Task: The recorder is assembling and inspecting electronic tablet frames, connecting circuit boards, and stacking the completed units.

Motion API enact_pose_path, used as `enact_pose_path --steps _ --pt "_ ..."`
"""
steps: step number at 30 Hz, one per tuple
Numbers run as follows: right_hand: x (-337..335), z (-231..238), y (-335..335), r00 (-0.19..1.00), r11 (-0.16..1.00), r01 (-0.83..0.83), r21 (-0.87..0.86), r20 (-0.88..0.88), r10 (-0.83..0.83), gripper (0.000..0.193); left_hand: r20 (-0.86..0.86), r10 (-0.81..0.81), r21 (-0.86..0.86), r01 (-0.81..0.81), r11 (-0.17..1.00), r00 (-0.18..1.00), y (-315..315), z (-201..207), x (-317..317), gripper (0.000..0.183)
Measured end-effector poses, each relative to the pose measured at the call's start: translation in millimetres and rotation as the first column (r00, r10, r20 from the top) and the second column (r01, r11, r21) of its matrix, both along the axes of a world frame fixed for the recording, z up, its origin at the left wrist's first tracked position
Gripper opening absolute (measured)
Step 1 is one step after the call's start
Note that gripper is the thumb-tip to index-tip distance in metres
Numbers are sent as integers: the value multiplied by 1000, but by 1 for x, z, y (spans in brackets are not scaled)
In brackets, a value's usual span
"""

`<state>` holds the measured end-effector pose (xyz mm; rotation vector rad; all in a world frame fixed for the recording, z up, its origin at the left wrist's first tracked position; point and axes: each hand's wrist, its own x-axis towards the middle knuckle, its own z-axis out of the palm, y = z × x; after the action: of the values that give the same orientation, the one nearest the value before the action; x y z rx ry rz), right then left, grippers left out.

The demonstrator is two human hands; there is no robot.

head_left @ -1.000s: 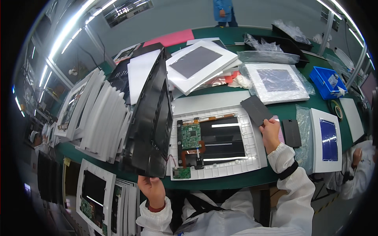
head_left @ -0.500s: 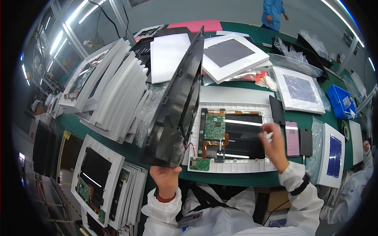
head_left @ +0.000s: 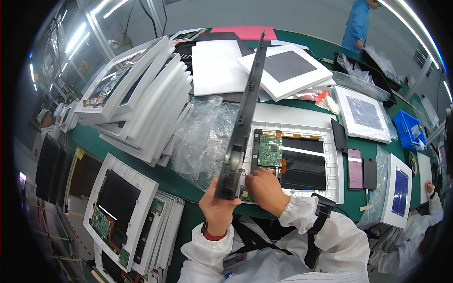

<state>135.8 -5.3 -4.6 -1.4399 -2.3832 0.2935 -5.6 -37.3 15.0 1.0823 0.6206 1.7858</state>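
Observation:
My left hand point(head_left: 218, 211) is closed round the bottom edge of a black plastic back cover point(head_left: 242, 118), which stands upright, nearly edge-on. To its right lies a white-framed display panel point(head_left: 337, 177), back side up, with a green circuit board point(head_left: 270, 151) and orange flat cables on it. My right hand point(head_left: 268, 191) is over the panel's near left corner, fingers curled in beside the thin red wires point(head_left: 244, 173). What its fingertips grip is hidden. A small green board point(head_left: 245, 194) shows partly beneath that hand.
Crumpled clear plastic point(head_left: 200, 141) and stacked white panels point(head_left: 146, 108) lie left of the cover. More panels point(head_left: 120, 203) lean at the near left. A pink-screened phone point(head_left: 355, 170), a black power bank point(head_left: 369, 173) and a blue bin point(head_left: 409, 129) sit rightward. Other people are nearby.
My right hand has moved left from the panel's right side to the red wires. The cover has turned more edge-on. A person in blue has shifted right in the view.

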Motion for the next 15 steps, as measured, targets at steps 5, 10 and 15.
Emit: enact_pose_path --steps 5,10,15 --pt "-5 5 -4 998 999 35 24 54 -36 7 -43 -34 49 36 998 998 1 4 -1 29" --pt "3 -2 3 994 996 53 -69 -90 -59 10 -35 -40 58 41 997 999 2 3 -1 25" --pt "3 4 22 945 923 256 -287 -129 -302 17 -67 25 102 -18 995 997 -5 3 -5 25"
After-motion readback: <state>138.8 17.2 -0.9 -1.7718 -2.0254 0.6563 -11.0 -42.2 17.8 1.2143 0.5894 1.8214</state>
